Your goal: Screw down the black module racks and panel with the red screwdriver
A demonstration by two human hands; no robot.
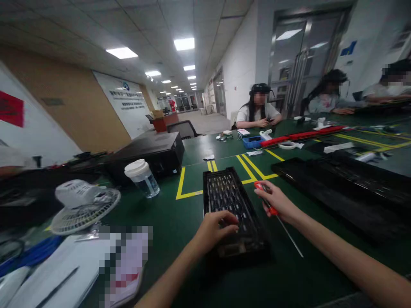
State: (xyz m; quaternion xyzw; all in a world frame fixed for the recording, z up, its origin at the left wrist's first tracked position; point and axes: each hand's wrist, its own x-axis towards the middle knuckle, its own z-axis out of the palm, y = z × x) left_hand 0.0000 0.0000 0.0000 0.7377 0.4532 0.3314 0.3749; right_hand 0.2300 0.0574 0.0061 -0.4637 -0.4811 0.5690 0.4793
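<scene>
A long black casing (257, 214) lies on the green table in front of me, with rows of small dark and shiny pieces inside. Over its near half hovers my left hand (216, 229), fingers bent and a gap between thumb and forefinger; whether the fingertips touch the pieces I cannot tell. Just right of the casing, my right hand (278, 199) is wrapped round the red and black handle of a screwdriver (290, 237). Its thin metal shaft points down and towards me.
More black casings (324, 192) lie to the right. On the left stand a lidded clear cup (146, 182), a white fan (85, 209), papers (64, 265) and a large black box (150, 156). Beyond are a blue tray (252, 143), a tape roll (287, 145) and several seated people.
</scene>
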